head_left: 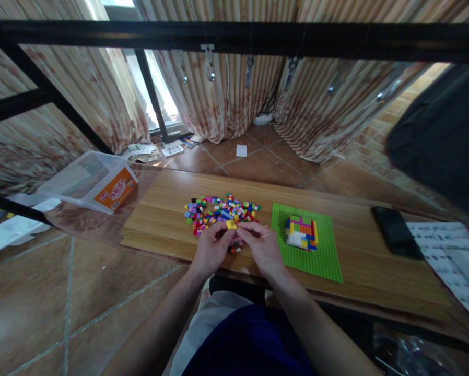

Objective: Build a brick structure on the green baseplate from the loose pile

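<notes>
Both my hands meet over the near edge of a pile of small coloured bricks on a wooden table. My left hand and my right hand are closed, pinching a yellow brick between their fingertips. To the right lies a green baseplate carrying a small multicoloured brick build.
A clear plastic box with an orange label rests at the table's left end. A black phone and a printed sheet lie at the right. Black metal bars cross overhead. Papers litter the tiled floor by the curtains.
</notes>
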